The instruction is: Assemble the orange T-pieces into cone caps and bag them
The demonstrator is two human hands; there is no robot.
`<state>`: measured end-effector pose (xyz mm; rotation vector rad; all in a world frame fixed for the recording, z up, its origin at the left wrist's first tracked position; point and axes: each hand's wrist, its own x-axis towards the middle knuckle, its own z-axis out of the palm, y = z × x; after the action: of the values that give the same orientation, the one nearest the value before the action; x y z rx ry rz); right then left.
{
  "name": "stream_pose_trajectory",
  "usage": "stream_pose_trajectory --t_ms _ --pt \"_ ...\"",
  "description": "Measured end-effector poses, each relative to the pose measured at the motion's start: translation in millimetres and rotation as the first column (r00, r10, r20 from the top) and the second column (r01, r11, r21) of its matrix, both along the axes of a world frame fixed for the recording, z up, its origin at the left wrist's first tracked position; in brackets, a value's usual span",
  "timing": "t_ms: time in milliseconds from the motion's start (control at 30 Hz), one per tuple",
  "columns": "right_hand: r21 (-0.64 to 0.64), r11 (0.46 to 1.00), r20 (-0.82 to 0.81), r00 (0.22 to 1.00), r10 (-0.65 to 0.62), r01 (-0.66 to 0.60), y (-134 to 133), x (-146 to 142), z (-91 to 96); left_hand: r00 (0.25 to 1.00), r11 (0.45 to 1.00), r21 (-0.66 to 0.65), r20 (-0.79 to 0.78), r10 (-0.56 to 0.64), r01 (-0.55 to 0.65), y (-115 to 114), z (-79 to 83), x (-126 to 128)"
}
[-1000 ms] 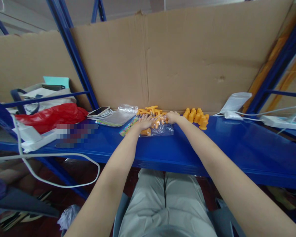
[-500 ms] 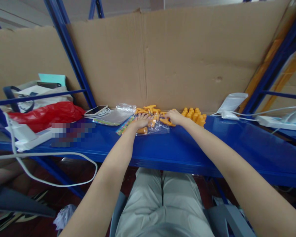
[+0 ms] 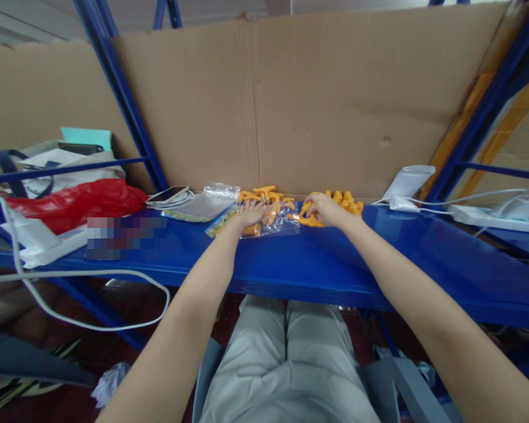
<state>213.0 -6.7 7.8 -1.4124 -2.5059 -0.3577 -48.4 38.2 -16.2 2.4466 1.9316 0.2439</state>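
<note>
On the blue shelf (image 3: 317, 264), my left hand (image 3: 248, 214) lies flat with spread fingers on a clear plastic bag (image 3: 277, 223) that holds orange plastic pieces. Loose orange T-shaped pieces (image 3: 264, 193) lie just behind it. My right hand (image 3: 325, 208) is closed around one orange T-shaped piece (image 3: 307, 220), held low over the shelf. Directly behind that hand stands a cluster of several upright orange pieces (image 3: 347, 201).
A tall cardboard sheet (image 3: 335, 100) backs the shelf. Left of the bag lie empty clear bags (image 3: 203, 205), a phone with a white cable (image 3: 170, 195), a red bag (image 3: 74, 202) and a white charger (image 3: 39, 241). A white pouch (image 3: 408, 182) and power strip (image 3: 489, 217) sit right.
My right hand has pulled an orange T-shaped piece out of the pile and carried it right, toward the upright cluster. My left hand has stayed on the bag.
</note>
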Motion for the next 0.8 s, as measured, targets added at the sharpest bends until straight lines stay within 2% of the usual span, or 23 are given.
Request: stream_pose_trajectory --t_ms 100,300,367,500,600,700,800 --pt "-0.013 1.0 -0.007 1.0 -0.028 0.028 -2 -4 -5.2 0.999 0.997 -0.067 0.041 0.03 -0.027 -7 4.2 2" --pt "-0.125 0.992 -0.051 0.999 -0.003 -0.003 8 -13 -12.9 0.997 0.996 -0.075 0.061 0.051 -0.047 -8 3.4 4" --pt "-0.123 0.992 -0.082 0.996 -0.015 0.004 9 -12 -11.8 0.997 0.997 -0.072 0.057 0.045 -0.04 -4 1.2 4" --pt "-0.036 0.982 -0.201 0.961 -0.189 0.185 1 -9 -7.1 0.997 0.997 -0.068 0.067 0.037 -0.032 2 -1.1 3" --pt "-0.09 0.953 -0.192 0.934 -0.303 0.29 0 -8 -8.4 0.996 0.996 -0.083 0.073 0.05 -0.044 3 -1.3 3" --pt "-0.181 0.952 -0.109 0.957 -0.267 0.245 8 -7 -14.9 0.996 0.996 -0.081 0.068 0.054 -0.048 4 -1.8 3" --pt "-0.192 0.957 -0.107 0.964 -0.242 0.219 14 -4 -18.5 0.996 0.996 -0.068 0.064 0.056 -0.052 5 -2.2 4"
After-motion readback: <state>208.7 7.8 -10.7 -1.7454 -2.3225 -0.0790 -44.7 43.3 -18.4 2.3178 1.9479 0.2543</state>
